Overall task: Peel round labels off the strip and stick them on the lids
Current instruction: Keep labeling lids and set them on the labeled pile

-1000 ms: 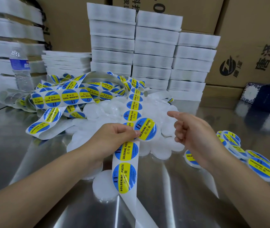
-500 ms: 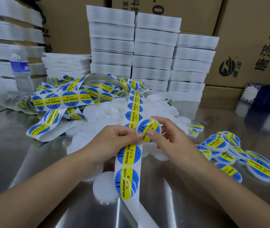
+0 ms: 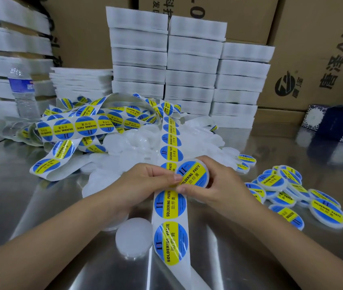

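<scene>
Right hand point(image 3: 218, 185) now on labelled lid point(image 3: 193, 173), strip point(image 3: 171, 204) beside

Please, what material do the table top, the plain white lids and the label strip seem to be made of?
Table top: probably stainless steel, brushed and shiny; it mirrors the boxes and shows streaked reflections.
Plain lid: seemingly frosted, translucent plastic; milky and matte, with a moulded round edge.
Label strip: white backing, likely coated paper; the round labels look glossy, perhaps film-laminated, since light glares on them.

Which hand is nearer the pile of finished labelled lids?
Right. The right hand sits just left of the labelled lids; the left hand is farther, beyond the label strip.
</scene>
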The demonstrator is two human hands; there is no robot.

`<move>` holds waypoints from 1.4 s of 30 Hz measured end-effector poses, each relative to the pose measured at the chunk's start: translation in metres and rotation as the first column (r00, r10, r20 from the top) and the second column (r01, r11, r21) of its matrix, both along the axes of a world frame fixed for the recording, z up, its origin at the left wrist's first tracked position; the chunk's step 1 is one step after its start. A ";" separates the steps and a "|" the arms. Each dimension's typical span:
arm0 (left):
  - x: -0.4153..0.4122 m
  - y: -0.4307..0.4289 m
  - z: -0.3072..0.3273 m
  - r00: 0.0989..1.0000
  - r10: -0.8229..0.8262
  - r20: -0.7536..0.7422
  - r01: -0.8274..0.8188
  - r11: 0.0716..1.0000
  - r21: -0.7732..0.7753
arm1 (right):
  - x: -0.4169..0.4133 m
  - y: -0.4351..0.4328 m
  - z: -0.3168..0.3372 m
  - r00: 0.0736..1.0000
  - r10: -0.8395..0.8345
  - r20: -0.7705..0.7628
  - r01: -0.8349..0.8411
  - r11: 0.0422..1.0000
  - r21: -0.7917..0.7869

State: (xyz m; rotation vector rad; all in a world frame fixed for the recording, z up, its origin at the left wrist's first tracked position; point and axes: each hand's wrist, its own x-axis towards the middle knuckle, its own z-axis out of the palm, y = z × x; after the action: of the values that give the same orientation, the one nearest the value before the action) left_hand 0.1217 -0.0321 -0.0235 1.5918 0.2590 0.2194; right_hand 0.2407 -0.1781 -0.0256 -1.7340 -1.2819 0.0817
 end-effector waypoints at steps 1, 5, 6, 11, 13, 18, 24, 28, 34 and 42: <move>0.000 0.000 0.000 1.000 -0.008 -0.001 0.008 1.000 0.003 | 0.000 0.000 0.000 1.000 -0.008 0.010 0.008 1.000 -0.002; -0.002 0.000 0.000 0.998 -0.058 -0.008 0.058 0.998 0.014 | -0.003 0.001 -0.002 0.993 -0.056 0.105 0.062 0.997 -0.055; -0.002 0.000 0.000 0.998 -0.063 -0.013 0.063 0.998 0.016 | -0.003 0.002 -0.002 0.990 -0.062 0.127 0.070 0.996 -0.063; -0.001 -0.001 -0.001 0.998 -0.041 -0.040 0.042 0.999 0.026 | 0.000 0.002 0.000 0.995 -0.036 0.098 0.042 0.998 -0.053; 0.000 -0.001 0.000 0.998 -0.015 -0.062 0.017 0.999 0.037 | 0.001 0.002 -0.001 0.996 -0.029 0.088 0.033 0.998 -0.047; 0.003 0.000 0.000 0.996 0.036 -0.079 -0.034 0.999 0.019 | 0.002 0.004 -0.001 0.998 -0.049 0.035 0.050 0.998 -0.043; 0.002 0.000 -0.001 0.997 0.014 -0.070 -0.016 1.000 -0.023 | 0.003 0.003 -0.002 1.000 -0.027 0.006 0.027 0.999 -0.026; 0.003 0.000 -0.001 0.995 -0.004 -0.100 0.002 1.000 -0.028 | 0.003 0.003 -0.004 0.999 -0.036 0.023 0.036 0.999 0.010; 0.005 0.001 -0.001 0.988 0.061 -0.143 -0.060 0.998 0.012 | 0.002 0.004 -0.001 0.998 -0.059 -0.016 0.059 0.997 0.050; 0.003 0.002 -0.002 0.996 0.020 -0.087 -0.011 0.995 0.100 | 0.022 -0.003 0.011 0.796 -0.533 0.288 0.561 0.828 -0.018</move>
State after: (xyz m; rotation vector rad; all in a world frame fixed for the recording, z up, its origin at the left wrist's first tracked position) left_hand 0.1245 -0.0299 -0.0251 1.7012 0.3332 0.1770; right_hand 0.2626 -0.1811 -0.0147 -2.2033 -0.9168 -0.4534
